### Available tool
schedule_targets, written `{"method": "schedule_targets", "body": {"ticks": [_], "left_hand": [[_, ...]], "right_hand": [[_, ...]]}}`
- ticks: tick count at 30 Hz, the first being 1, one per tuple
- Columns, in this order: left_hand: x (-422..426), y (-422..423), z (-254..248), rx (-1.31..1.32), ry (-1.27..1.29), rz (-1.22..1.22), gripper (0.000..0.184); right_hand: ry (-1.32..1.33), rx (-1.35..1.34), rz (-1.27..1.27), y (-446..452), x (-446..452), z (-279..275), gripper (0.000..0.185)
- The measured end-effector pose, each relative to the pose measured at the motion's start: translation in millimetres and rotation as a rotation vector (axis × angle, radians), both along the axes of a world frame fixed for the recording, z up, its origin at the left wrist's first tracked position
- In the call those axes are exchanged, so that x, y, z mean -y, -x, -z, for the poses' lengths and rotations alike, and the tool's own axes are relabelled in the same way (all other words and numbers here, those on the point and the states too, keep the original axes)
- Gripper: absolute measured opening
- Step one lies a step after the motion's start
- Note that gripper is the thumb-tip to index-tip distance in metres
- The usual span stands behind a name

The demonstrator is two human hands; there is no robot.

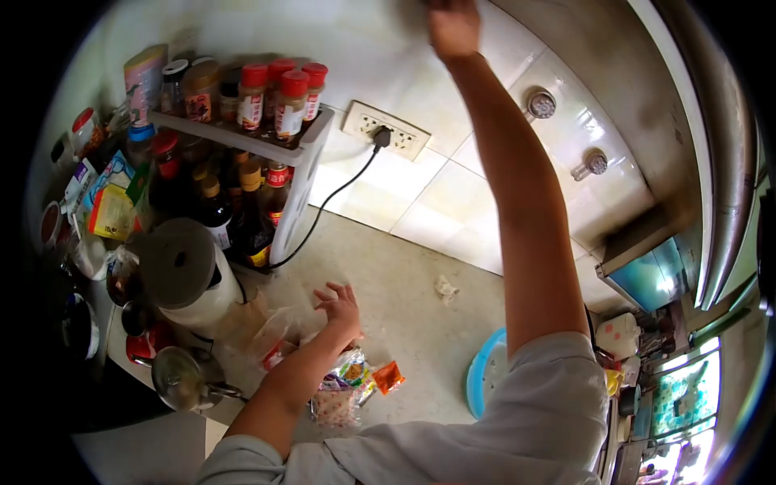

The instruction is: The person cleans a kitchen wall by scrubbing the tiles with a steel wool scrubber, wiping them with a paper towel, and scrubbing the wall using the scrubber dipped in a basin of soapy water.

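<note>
My left hand (340,311) hovers over the counter (416,279), its fingers apart and slightly bent, with nothing visible in them. Just below it lies a pile of small snack packets (352,370), partly hidden by my forearm. An orange packet (389,377) sits at the pile's right side, and a clear plastic bag (279,335) is to the left. My right arm stretches up along the tiled wall. My right hand (454,31) is at the top edge of the view, its fingers cut off or blurred, so whatever it touches is hidden.
A rack (311,137) of spice jars and sauce bottles stands left, beside a lidded white appliance (184,271) and a steel kettle (186,378). A black cord (335,194) runs from the wall socket (408,144). A blue basin (478,376) and crumpled white scrap (445,289) are right.
</note>
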State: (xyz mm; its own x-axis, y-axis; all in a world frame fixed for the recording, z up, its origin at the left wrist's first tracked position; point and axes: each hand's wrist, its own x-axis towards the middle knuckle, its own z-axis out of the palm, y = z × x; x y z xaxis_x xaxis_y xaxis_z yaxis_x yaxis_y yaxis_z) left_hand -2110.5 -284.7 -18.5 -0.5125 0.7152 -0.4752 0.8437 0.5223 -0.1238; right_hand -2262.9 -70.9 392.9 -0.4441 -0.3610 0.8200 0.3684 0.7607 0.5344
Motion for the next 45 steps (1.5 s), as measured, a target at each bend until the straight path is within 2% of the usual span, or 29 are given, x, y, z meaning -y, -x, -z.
{"method": "schedule_targets", "body": {"ticks": [1,2,4,6,8,10,13,14,15,16,17,18,19,22,24,27,28,30,32,34,37,39,40,42,43,44,45], "left_hand": [[0,1,-5,0.006,0.006,-0.009,0.122],[1,1,-7,0.011,0.016,-0.017,0.122],[4,1,-4,0.004,0.005,-0.012,0.122],[3,1,0,0.010,-0.020,-0.008,0.122],[4,1,4,-0.023,-0.044,-0.003,0.122],[5,1,4,-0.021,-0.045,0.004,0.122],[4,3,1,-0.019,-0.044,0.004,0.122],[5,2,1,-0.017,-0.035,0.009,0.122],[5,2,3,-0.016,-0.028,0.005,0.122],[4,1,5,-0.036,-0.035,-0.002,0.122],[3,-1,6,-0.054,-0.040,-0.004,0.122],[1,-3,6,-0.052,-0.034,0.001,0.122],[0,-1,4,-0.045,-0.024,-0.002,0.122],[2,1,6,-0.036,-0.019,-0.006,0.123],[3,1,7,-0.023,-0.035,0.001,0.123],[2,1,6,-0.013,-0.044,-0.012,0.122],[2,1,5,-0.014,-0.044,-0.013,0.122],[3,0,6,-0.011,-0.037,-0.020,0.122],[3,1,6,-0.014,-0.043,-0.025,0.122],[3,1,5,-0.012,-0.045,-0.026,0.122],[4,1,6,-0.017,-0.058,-0.016,0.122],[3,1,5,-0.018,-0.066,-0.018,0.122],[3,1,4,-0.026,-0.061,-0.014,0.122],[4,0,5,-0.031,-0.049,-0.006,0.122],[3,0,5,-0.031,-0.050,-0.006,0.122],[3,1,5,-0.032,-0.050,-0.010,0.122],[4,1,5,-0.030,-0.042,-0.014,0.122]], "right_hand": [[-0.182,-0.032,-0.065,10,7,3,0.030],[-0.339,-0.094,0.062,8,17,0,0.028],[-0.346,-0.055,0.069,-14,9,-8,0.024],[-0.066,0.051,-0.058,-60,-3,-10,0.022],[0.047,-0.062,-0.081,-108,-37,1,0.030],[-0.132,-0.194,0.173,-142,-61,8,0.027],[-0.111,-0.324,0.204,-129,-60,13,0.026],[-0.057,-0.223,0.157,-117,-56,10,0.024],[-0.118,-0.266,0.052,-99,-53,12,0.026],[0.671,-0.160,-0.323,-86,-3,15,0.029],[-0.098,-0.130,-0.153,-55,-31,18,0.022],[0.405,0.006,-0.343,-47,-3,27,0.025],[-0.129,-0.022,0.007,-30,-15,39,0.026],[-0.067,0.219,0.056,-68,16,55,0.031],[-0.105,0.226,-0.033,-104,-20,68,0.031],[-0.218,0.212,0.146,-136,-52,68,0.040],[-0.212,0.155,0.102,-131,-48,54,0.030],[-0.137,-0.003,0.154,-100,-35,23,0.026],[-0.149,-0.165,-0.008,-58,-9,5,0.026],[0.312,0.141,-0.214,-37,7,20,0.025],[-0.125,0.249,-0.054,-55,-7,96,0.034],[-0.144,0.347,-0.048,-77,-18,112,0.030],[-0.193,0.364,-0.056,-83,-24,111,0.025],[0.084,0.310,-0.108,-71,-28,78,0.018],[-0.027,0.153,-0.134,-66,-9,50,0.011],[-0.148,0.016,-0.104,-48,-29,29,0.011],[-0.139,-0.071,-0.128,-41,-2,14,0.020]]}}
